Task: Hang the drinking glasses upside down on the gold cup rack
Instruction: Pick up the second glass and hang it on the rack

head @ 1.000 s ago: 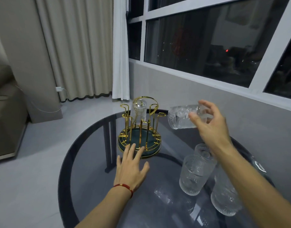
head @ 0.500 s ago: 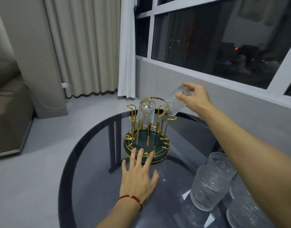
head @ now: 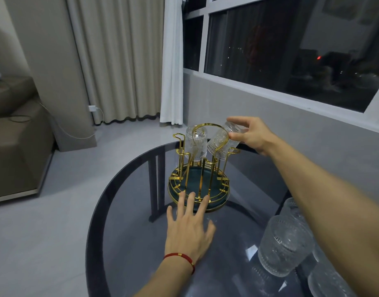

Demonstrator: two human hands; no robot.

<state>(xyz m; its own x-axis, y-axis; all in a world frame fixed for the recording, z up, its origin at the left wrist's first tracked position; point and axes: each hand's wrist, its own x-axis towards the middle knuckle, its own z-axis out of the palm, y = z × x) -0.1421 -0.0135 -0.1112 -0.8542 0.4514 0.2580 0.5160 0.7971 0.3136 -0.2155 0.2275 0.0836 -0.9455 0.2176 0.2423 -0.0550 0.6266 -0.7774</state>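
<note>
The gold cup rack (head: 200, 168) with a dark green round base stands on the dark glass table (head: 141, 243). One ribbed glass (head: 196, 144) hangs upside down on a far left prong. My right hand (head: 251, 135) grips a second ribbed glass (head: 221, 143) by its base, tilted mouth-down over a right-hand prong. My left hand (head: 189, 228) lies flat on the table, fingers spread, fingertips touching the rack's base rim. Several more upright glasses (head: 285, 245) stand at the lower right, partly behind my right forearm.
The round table's edge curves along the left, with grey floor beyond. A sofa (head: 15, 136) stands at the far left. Curtains (head: 120, 56) and a charger cable hang at the back; a wall with a dark window runs along the right.
My right hand has carried the glass down and left, tipping it mouth-down onto the rack beside the hung glass. My left hand stays flat against the rack's base.
</note>
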